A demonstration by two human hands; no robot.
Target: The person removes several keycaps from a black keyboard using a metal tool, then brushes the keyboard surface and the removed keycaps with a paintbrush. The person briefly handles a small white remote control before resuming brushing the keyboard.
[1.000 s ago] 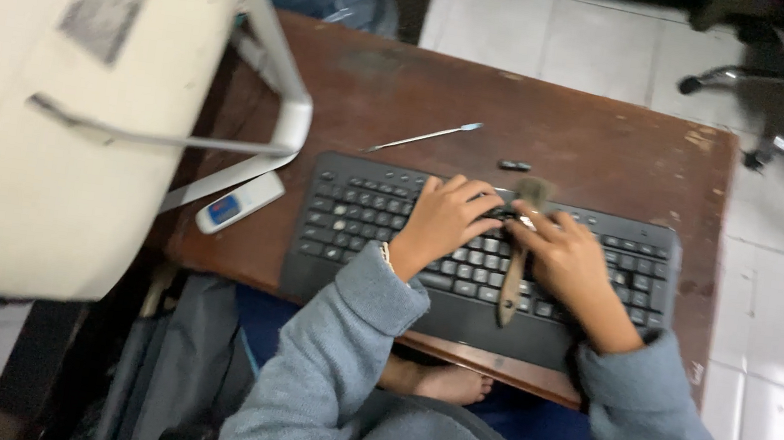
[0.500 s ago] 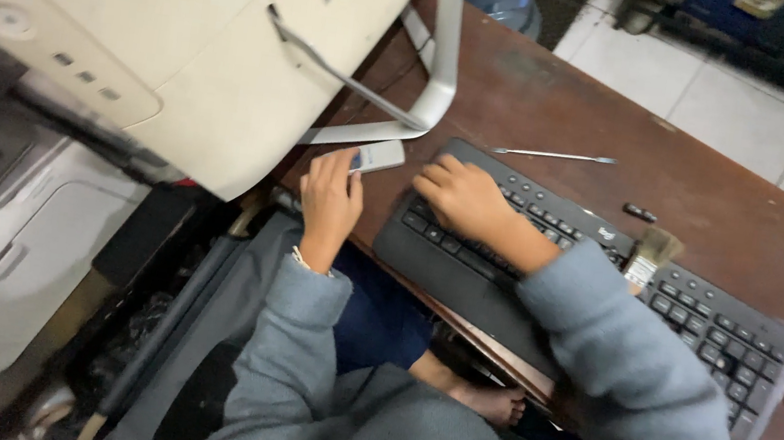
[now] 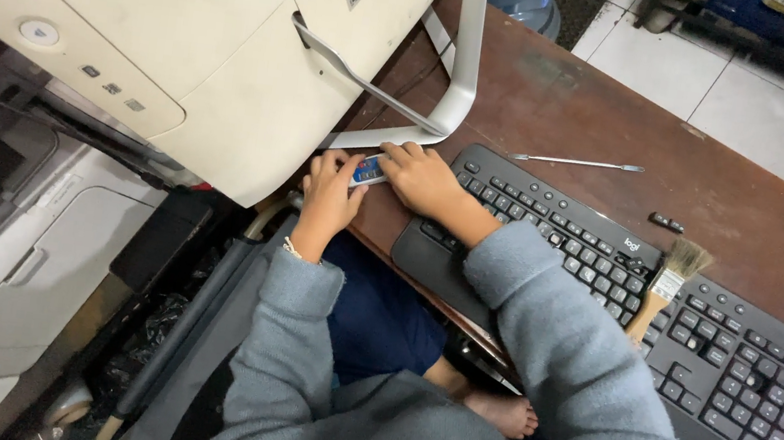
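Your 2 hands meet at the left edge of the brown wooden table, just left of centre in the frame. Your left hand curls its fingers around the near end of a small white and blue object, gripping it. Your right hand reaches across your body, its fingers bent and closed over the other end of the same object, while its heel rests on the left end of the black keyboard. So both hands grasp this 1 small object between them; what it is exactly you cannot tell at this size. It lies on the table edge, just below the foot of the silver stand of the big cream monitor that fills the upper left of the frame.

You can count 1 keyboard, running diagonally from the centre to the lower right. 1 paintbrush with a wooden handle lies across its keys right of centre, bristles towards the top. Above the keyboard, on bare table, lie 1 thin metal tool and 1 small black piece, well apart from your hands. Both grey sleeves fill the lower middle, and 1 bare foot shows beneath the table edge.
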